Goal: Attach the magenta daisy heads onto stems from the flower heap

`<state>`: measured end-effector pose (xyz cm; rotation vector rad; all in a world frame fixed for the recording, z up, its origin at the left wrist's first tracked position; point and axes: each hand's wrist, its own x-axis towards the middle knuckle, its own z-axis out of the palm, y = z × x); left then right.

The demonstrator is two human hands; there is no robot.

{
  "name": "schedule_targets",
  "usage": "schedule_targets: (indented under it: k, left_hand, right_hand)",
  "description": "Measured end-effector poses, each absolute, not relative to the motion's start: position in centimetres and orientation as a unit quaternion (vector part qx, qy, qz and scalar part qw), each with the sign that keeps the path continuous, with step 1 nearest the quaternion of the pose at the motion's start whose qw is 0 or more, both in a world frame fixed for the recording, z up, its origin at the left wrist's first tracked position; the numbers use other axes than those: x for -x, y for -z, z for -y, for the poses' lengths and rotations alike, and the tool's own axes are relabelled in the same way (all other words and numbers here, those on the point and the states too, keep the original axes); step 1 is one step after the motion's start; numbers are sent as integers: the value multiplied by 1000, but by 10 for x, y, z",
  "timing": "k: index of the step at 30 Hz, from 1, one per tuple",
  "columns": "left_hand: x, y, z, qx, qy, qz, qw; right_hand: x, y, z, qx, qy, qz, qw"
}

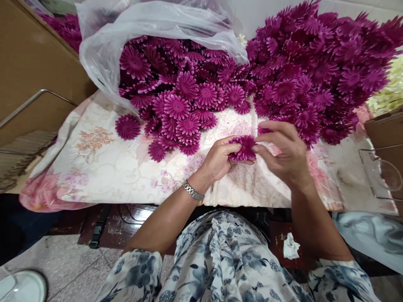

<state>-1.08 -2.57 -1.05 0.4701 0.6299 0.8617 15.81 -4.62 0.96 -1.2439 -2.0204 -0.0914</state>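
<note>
My left hand (pixel 222 155) is closed on a purple artificial flower (pixel 246 148), with the thumb lying across its petals. At the flower's right edge, the thumb and fingertips of my right hand (pixel 281 153) pinch together on the petals; the other fingers are bent and raised. Behind my hands lies a heap of loose purple petal pieces (pixel 176 107), spilling from a clear plastic bag (pixel 100 54). One single petal piece (pixel 127 126) rests apart from it on the left. A large pile of assembled-looking purple flowers (pixel 315 75) stands at the back right.
A floral cloth (pixel 107 167) covers the table. Cardboard boxes stand at the left (pixel 40 54) and right (pixel 385 138) edges. Pale yellow flowers (pixel 388 86) show at far right. A crumpled white tissue (pixel 291 246) lies below the table edge, near my right forearm.
</note>
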Motion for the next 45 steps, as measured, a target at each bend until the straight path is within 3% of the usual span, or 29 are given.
schedule_targets:
  k: [5, 10, 14, 17, 19, 22, 24, 29, 32, 37, 45]
  left_hand:
    - [9, 11, 27, -227, -419, -314, 821]
    - [8, 9, 27, -248, -429, -324, 806]
    - [8, 8, 27, -256, -441, -345, 787]
    - [10, 8, 27, -257, -420, -367, 789]
    - [11, 8, 27, -255, -406, -367, 797]
    - [13, 9, 25, -243, -402, -337, 816]
    - [13, 10, 25, -231, -397, -326, 826]
    - [11, 11, 24, -198, -417, -339, 820]
    - [9, 11, 25, -195, -420, -334, 821]
    - [9, 11, 24, -183, -411, -337, 827]
    - [9, 7, 27, -211, -416, -312, 828]
  right_hand:
    - [-135, 7, 43, 455, 6, 805, 380]
    - [-141, 4, 47, 478, -98, 760, 430]
    - [-146, 6, 47, 475, -162, 690, 521]
    - [-169, 3, 43, 484, -109, 634, 593]
    - [-195, -5, 38, 534, 12, 628, 566]
    - [-231, -18, 34, 638, 189, 643, 380]
    - [-236, -24, 36, 665, 212, 650, 301]
    - [-177, -14, 47, 526, 87, 762, 367]
    - [-142, 3, 48, 471, 24, 815, 336]
    - [-136, 14, 44, 475, 3, 795, 378]
    - [-136, 9, 48, 489, -164, 719, 466]
